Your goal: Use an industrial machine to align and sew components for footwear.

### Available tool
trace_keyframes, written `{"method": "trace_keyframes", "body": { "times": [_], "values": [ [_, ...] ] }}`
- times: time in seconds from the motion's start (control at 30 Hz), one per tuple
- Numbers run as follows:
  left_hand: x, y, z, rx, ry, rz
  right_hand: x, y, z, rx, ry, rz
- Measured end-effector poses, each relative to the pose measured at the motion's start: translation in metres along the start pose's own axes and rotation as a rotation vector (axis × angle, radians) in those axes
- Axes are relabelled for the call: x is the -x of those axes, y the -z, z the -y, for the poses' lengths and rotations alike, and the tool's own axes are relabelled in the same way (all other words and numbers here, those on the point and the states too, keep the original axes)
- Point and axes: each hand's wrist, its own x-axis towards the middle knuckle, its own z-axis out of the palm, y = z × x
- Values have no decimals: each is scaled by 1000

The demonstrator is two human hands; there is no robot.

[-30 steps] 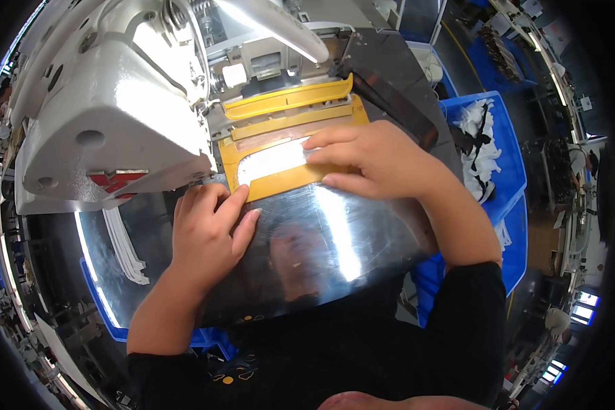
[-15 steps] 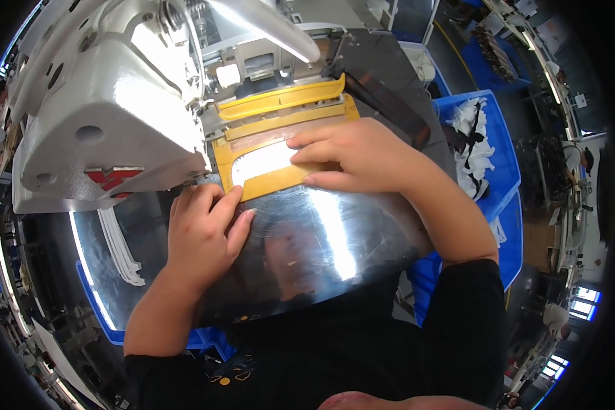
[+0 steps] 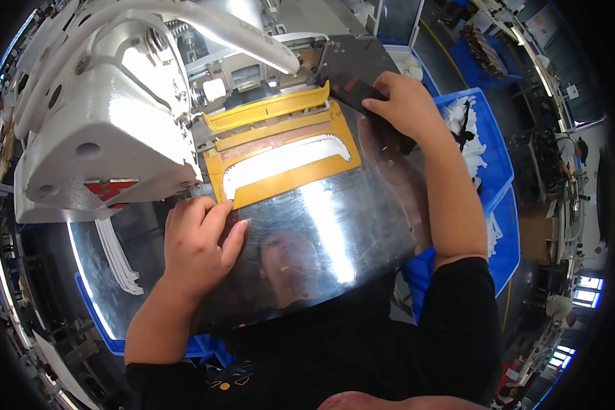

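Observation:
A flat yellow sewing template lies on the shiny metal table in front of a large white sewing machine. Inside its cut-out is a long white piece with rounded ends, perhaps fabric. My left hand rests at the template's near left corner, fingers bent, thumb apart, holding nothing visible. To the right, my right hand reaches over a dark flat strip beside the machine bed. Its thumb and forefinger are apart at the strip; the other fingertips are partly hidden. A raised yellow clamp bar stands behind the template.
Several long white strips lie left of my left hand. Blue bins with white and black cloth pieces stand off the table's right side. The machine head overhangs the left of the work area.
My right hand has left the template and moved right and away to the dark strip, uncovering the white piece. My left hand stays by the template's corner.

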Motion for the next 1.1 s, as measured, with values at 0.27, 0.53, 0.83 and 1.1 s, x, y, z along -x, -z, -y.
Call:
{"method": "trace_keyframes", "body": {
  "times": [0.27, 0.53, 0.83, 1.1],
  "values": [
    [1, 2, 0, 7, -8, 17, -1, 1, 5, -107, 23, -56],
    [2, 1, 0, 5, 5, 8, -7, -5, -6, -117, 98, -53],
    [-3, -2, -3, 43, -17, 8, -3, 8, -18, -204, 105, -78],
    [11, 0, 3, 22, 49, 35, 36, 51, -116, -435, -109, -231]
  ]
}}
